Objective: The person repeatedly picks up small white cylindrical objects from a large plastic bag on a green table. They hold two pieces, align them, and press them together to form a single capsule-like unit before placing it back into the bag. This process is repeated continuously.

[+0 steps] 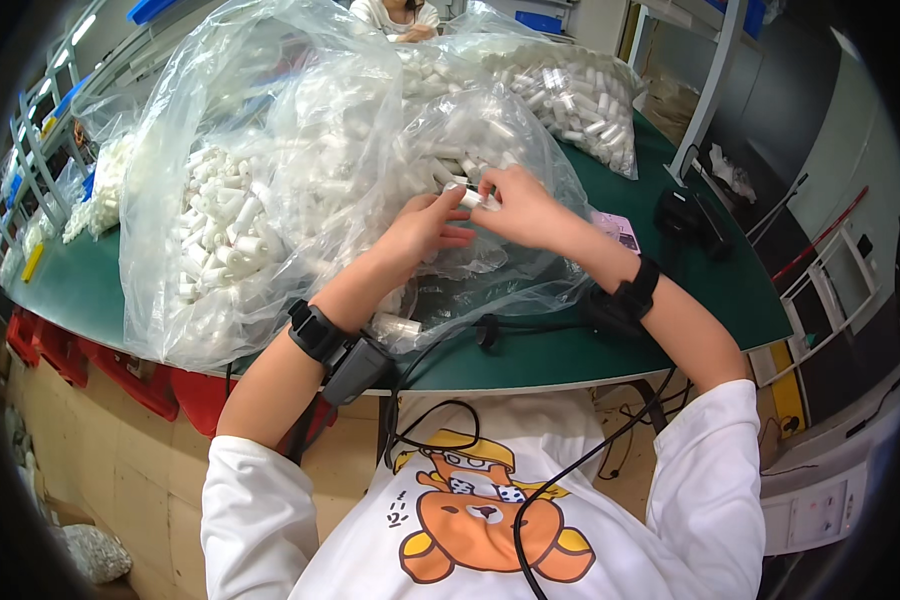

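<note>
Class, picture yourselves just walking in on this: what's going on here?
A person at a green table is handling a small white cylinder. The right hand pinches it; the left hand is right at its other end, though whether it grips too is hard to tell. To the left of the hands, many white pieces lie heaped in clear plastic. Another person is across the table.

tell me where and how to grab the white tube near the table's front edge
Probably around its middle, from above: the white tube lies on its side, running roughly left to right, so thumb on the near side and fingers on the far side should suit its round body. The clear bag bunches around it; I can't tell whether film covers it.
</note>
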`<state>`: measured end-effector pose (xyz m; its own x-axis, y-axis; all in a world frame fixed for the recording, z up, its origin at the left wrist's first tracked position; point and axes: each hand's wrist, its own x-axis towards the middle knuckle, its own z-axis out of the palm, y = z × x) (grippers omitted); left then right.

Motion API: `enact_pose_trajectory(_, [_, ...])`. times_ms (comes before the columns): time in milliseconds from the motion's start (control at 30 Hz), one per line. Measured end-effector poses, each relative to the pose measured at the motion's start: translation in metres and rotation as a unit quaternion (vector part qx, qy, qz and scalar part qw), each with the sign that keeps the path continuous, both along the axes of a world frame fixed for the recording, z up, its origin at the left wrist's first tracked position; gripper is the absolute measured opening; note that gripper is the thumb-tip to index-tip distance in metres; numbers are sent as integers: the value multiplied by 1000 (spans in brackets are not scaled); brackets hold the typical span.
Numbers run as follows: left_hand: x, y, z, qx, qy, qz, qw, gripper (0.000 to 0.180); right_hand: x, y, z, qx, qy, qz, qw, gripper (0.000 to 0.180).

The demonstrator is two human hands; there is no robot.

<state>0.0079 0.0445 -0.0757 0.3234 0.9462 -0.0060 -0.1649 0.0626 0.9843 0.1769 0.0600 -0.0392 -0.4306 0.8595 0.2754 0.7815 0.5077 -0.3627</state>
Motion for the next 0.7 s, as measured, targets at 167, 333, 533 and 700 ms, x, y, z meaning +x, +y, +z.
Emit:
enact_pose_trajectory(167, [0, 0, -4, -11, -68, -33, 997, 38, -6, -31, -5, -31, 115, 129, 984, 39])
enact_pose_trajectory(333, [3, -9, 6, -28, -79, -16, 996, 31, 23, -32, 2, -62, 279, 117, 951, 27])
enact_pose_trajectory(533, [3, -4, 1, -14, -32, 17, 999, 30, 118, -31, 27, 226, -8, -205, 952, 29])
enact_pose_trajectory(700, [6, -9, 6, -28, -20, 37, 999, 29, 156, -24, -1, -95, -252, -250, 930, 69])
